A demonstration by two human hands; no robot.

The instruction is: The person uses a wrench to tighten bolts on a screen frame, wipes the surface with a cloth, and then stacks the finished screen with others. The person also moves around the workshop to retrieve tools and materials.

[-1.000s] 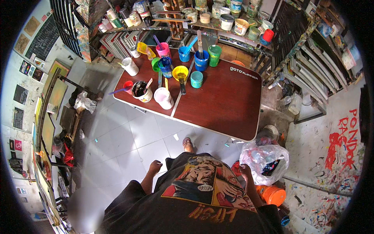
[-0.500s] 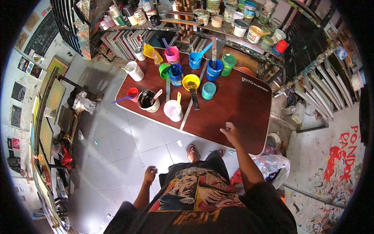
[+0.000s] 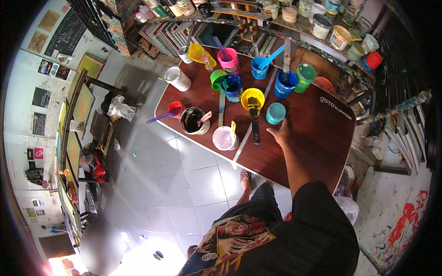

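My right hand (image 3: 282, 133) reaches over the dark red tabletop (image 3: 317, 142), thumb spread from the fingers. Its fingertips are at the near side of a small teal paint jar (image 3: 276, 113); whether they touch it I cannot tell. Left of the jar stands a yellow tub (image 3: 248, 105) with a dark-handled spatula (image 3: 254, 126) leaning out of it. Behind are a blue tub (image 3: 284, 90) holding a paint-stained flat tool and a green jar (image 3: 305, 78). Closer to the front edge sit a pale pink tub (image 3: 223, 140) and a black-paint tub (image 3: 195, 131). My left hand is out of view.
More paint containers stand on the table, among them a pink tub (image 3: 228, 63) and a white cup (image 3: 178, 79). A red cup (image 3: 175, 108) lies near the left edge. Crowded paint shelves (image 3: 322, 27) line the back. A wooden rack (image 3: 73, 119) stands at left on the tiled floor (image 3: 165, 161).
My right hand has moved forward over the table to the teal jar. My left hand has left the view. The view has shifted, so the table sits farther right.
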